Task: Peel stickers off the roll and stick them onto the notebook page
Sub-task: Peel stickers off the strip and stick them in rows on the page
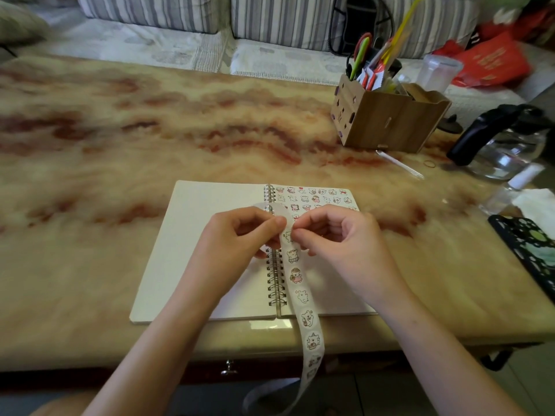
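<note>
Both hands, left (237, 235) and right (333, 235), pinch the white cartoon-sticker paper strip (295, 274) with curled fingers above the open spiral-bound notebook (204, 235).

The sticker strip (302, 295) blurs below the table (120, 145) (its lowest prints unreadable) and leaves the bottom edge.

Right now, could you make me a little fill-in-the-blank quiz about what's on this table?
Stickers already cover the top of the notebook's ____ page. The opposite page is ____. The box holding the scissors is made of ____. Counting the left hand and right hand, the sticker strip is pinched by ____ hands.
Missing words: right; blank; wood; two.
</note>
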The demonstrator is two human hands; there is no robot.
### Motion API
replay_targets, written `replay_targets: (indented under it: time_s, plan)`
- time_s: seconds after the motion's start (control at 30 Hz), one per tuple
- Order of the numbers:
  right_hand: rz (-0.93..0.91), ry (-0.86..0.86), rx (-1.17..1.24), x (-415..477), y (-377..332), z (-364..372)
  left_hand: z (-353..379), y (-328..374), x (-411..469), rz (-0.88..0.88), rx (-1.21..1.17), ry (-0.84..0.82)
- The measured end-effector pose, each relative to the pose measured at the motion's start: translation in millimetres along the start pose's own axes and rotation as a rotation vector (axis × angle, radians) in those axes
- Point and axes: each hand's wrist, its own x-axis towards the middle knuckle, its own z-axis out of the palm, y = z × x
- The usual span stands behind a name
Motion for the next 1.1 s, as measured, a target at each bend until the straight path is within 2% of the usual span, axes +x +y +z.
replay_targets:
  time_s: [0.3,0.47,0.63,0.87,1.1]
  plan:
    - [-0.017,-0.036,-0.203,0,0,0,1,-1,0,-0.032,-0.002,0.031]
    - [0.024,-0.081,-0.134,0,-3,-7,0,-2,1,-0.04,0.003,0.046]
    - [0.138,-0.018,0.03,8,-1,-29,0,-3,2,-0.06,-0.002,0.06]
    - [0.317,0.084,0.015,16,15,-61,0,-4,2,-0.071,0.019,0.046]
    - [0.362,0.041,-0.055,19,28,-62,0,-4,3,-0.075,0.023,0.049]
